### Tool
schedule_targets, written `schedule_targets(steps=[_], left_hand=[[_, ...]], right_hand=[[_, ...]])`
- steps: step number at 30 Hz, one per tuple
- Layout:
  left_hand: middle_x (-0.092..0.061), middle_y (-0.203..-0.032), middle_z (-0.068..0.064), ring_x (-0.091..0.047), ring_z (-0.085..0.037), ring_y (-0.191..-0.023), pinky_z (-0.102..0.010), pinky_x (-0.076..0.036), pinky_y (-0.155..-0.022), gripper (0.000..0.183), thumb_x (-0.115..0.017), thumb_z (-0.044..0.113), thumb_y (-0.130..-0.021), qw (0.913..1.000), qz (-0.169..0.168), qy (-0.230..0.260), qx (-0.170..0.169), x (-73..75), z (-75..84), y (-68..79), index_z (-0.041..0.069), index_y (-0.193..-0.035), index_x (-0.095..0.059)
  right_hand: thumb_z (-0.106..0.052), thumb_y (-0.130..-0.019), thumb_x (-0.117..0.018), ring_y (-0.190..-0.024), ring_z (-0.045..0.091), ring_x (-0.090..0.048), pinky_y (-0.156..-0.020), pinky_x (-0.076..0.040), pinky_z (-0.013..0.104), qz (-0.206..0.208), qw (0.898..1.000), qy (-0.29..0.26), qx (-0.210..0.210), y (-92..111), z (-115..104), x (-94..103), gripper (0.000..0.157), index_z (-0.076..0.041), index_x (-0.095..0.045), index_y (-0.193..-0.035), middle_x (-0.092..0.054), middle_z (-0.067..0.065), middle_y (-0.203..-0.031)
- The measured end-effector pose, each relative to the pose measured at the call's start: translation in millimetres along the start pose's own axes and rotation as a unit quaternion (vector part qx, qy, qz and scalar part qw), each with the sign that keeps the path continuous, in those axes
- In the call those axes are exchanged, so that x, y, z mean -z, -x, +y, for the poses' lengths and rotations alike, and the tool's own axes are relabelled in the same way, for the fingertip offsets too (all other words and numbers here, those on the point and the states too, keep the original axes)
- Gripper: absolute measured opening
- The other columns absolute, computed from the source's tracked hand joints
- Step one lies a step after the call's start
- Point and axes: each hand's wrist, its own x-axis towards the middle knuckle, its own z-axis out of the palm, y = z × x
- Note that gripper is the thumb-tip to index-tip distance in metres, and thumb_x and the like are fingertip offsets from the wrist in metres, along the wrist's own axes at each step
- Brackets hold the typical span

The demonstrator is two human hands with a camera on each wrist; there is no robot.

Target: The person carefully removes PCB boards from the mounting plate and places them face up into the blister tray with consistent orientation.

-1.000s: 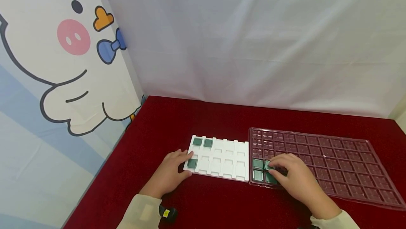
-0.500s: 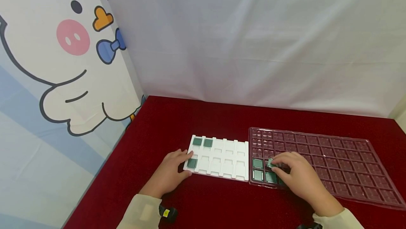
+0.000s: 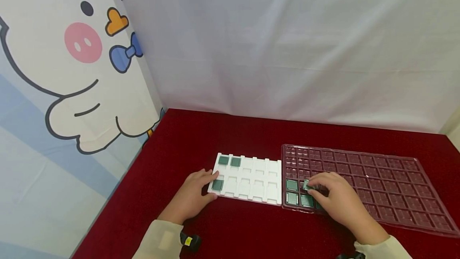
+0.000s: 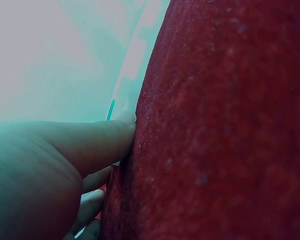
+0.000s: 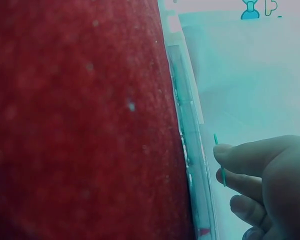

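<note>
My right hand pinches a green square chip between thumb and index finger, over the left end of a clear plastic tray. The right wrist view shows that chip edge-on, raised off the tray, with the other fingers loosely bent. More green chips sit in the pockets below and left of it. My left hand rests against the left end of a white tray, index fingertip on its rim and thumb at the near corner. Three chips lie in the white tray's left pockets.
Both trays lie side by side, edges nearly meeting, on a red cloth-covered table. A white curtain hangs behind, and a cartoon-printed sheet stands at the left.
The right hand has lifted one chip from its pocket and shifted slightly right, uncovering the chip below. Over the last half second it stays still. The left hand has not moved.
</note>
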Motion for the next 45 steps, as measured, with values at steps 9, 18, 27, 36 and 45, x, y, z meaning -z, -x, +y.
schedule_targets(steps=[9, 18, 27, 36, 45], left_hand=[[-0.046, -0.159, -0.003, -0.030, -0.031, -0.151, -0.054, -0.035, -0.116, 0.065, -0.079, 0.021, -0.093, 1.0000, -0.001, 0.000, 0.008, -1.0, -1.8, -1.7, 0.022, -0.153, -0.054], [-0.046, -0.158, -0.003, -0.031, -0.032, -0.150, -0.054, -0.036, -0.116, 0.065, -0.079, 0.021, -0.093, 1.0000, -0.001, -0.005, 0.000, -1.8, -2.9, -0.9, 0.022, -0.152, -0.054], [-0.046, -0.159, -0.003, -0.031, -0.031, -0.150, -0.054, -0.036, -0.116, 0.065, -0.079, 0.022, -0.093, 1.0000, -0.003, -0.004, 0.002, -1.7, -2.8, -1.7, 0.022, -0.152, -0.054], [-0.046, -0.159, -0.003, -0.031, -0.031, -0.150, -0.054, -0.036, -0.116, 0.065, -0.080, 0.022, -0.092, 1.0000, 0.000, -0.006, 0.002, -2.9, -4.6, -2.7, 0.023, -0.152, -0.054], [-0.046, -0.158, -0.003, -0.031, -0.031, -0.150, -0.054, -0.036, -0.116, 0.065, -0.079, 0.021, -0.092, 1.0000, 0.000, -0.006, 0.002, -2.9, -4.6, -3.1, 0.022, -0.152, -0.055]], right_hand=[[-0.011, -0.088, -0.083, -0.105, 0.029, -0.065, -0.088, -0.054, 0.055, -0.011, 1.000, 0.005, -0.005, -0.6, 0.6, -3.4, 0.015, -0.016, -0.078, -0.101, -0.073, 0.003, -0.114], [-0.012, -0.088, -0.082, -0.107, 0.029, -0.065, -0.089, -0.054, 0.056, -0.024, 1.000, 0.008, -0.012, -1.3, 1.6, -5.8, 0.017, -0.016, -0.079, -0.104, -0.073, 0.004, -0.116], [-0.011, -0.088, -0.082, -0.104, 0.028, -0.065, -0.088, -0.054, 0.055, -0.028, 1.000, 0.007, -0.008, -2.5, 2.7, -6.4, 0.017, -0.017, -0.079, -0.103, -0.073, 0.004, -0.116], [-0.013, -0.088, -0.082, -0.108, 0.032, -0.065, -0.090, -0.053, 0.057, -0.038, 0.999, 0.005, -0.014, -3.4, 1.3, -6.1, 0.018, -0.015, -0.079, -0.105, -0.072, 0.007, -0.118], [-0.013, -0.089, -0.082, -0.111, 0.033, -0.064, -0.092, -0.052, 0.058, -0.039, 0.999, 0.003, -0.018, -3.9, 1.7, -6.4, 0.017, -0.015, -0.079, -0.106, -0.072, 0.007, -0.120]])
